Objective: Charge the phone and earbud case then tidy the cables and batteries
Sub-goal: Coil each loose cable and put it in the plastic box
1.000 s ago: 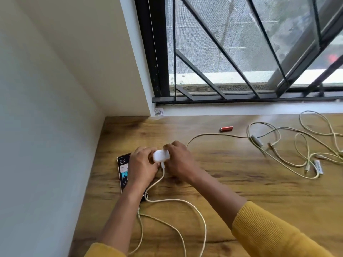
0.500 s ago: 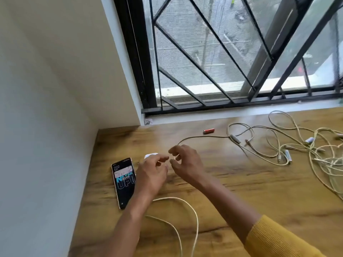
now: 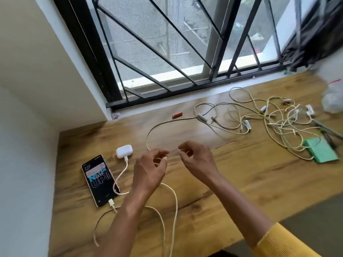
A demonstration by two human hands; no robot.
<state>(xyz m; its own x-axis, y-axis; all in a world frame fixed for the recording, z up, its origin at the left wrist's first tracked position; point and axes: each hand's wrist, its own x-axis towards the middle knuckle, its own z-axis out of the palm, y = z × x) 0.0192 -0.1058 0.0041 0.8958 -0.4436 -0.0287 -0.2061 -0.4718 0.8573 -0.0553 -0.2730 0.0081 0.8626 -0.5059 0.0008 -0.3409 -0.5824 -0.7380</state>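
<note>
The phone (image 3: 98, 179) lies on the wooden table (image 3: 222, 182) at the left, screen lit, with a white cable (image 3: 172, 210) plugged into its near end. Behind it sits the white earbud case (image 3: 124, 151), a second white cable (image 3: 121, 175) plugged into it. My left hand (image 3: 150, 169) and my right hand (image 3: 196, 160) hover side by side just right of the case, fingers loosely curled, holding nothing. A tangle of pale cables (image 3: 274, 123) sprawls at the right with white batteries (image 3: 247, 125) among them. A red battery (image 3: 177, 114) lies near the window sill.
A green flat box (image 3: 322, 150) lies at the far right under cable loops, with dark pens (image 3: 326, 128) beside it and a clear plastic bag (image 3: 333, 99) behind. A barred window (image 3: 185, 52) runs along the back, a white wall (image 3: 22, 127) on the left.
Both hands let go of the earbud case and drew back to the right; the case now rests on the table with its cable in. The view has swung right.
</note>
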